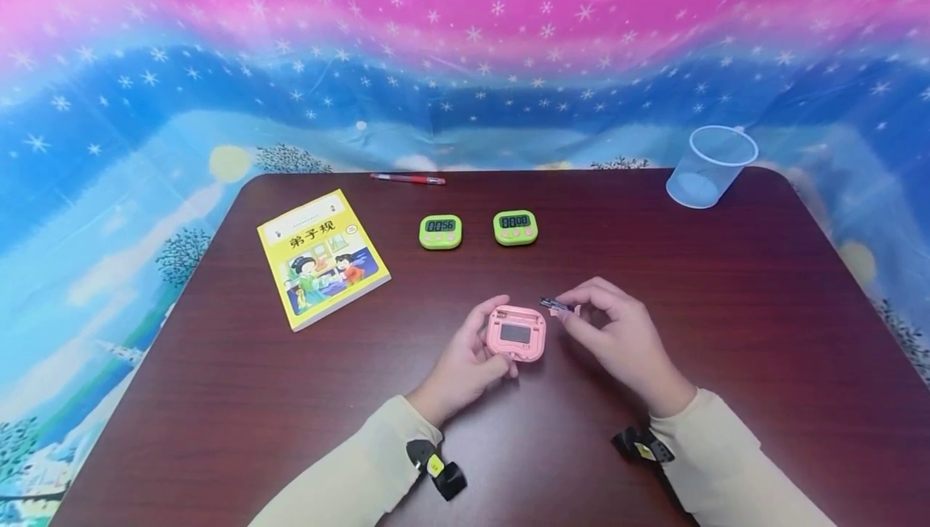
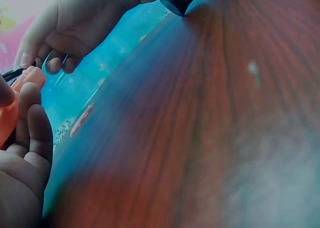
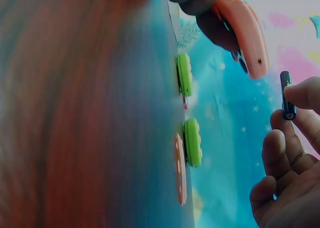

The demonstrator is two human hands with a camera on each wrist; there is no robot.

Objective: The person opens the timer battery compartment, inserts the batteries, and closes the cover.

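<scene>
My left hand (image 1: 468,365) grips a pink timer (image 1: 536,347) by its left and lower edges, with an uncovered battery slot along its top facing up. Just right of it, my right hand (image 1: 617,337) pinches a small dark battery (image 3: 286,97) between thumb and forefinger. In the right wrist view the battery is apart from the timer, and the other fingers are loosely bent. On the table lies a flat pink cover (image 3: 180,170), mostly hidden behind my right fingers in the head view. The left wrist view catches only the timer's orange-pink edge (image 2: 11,115).
Two green timers (image 1: 440,232) (image 1: 516,228) sit beyond my hands. A yellow book (image 1: 323,261) lies at the left, a red pen (image 1: 408,179) along the far edge. At the back right corner stands a clear plastic cup (image 1: 701,176). A patterned cloth hangs behind the table.
</scene>
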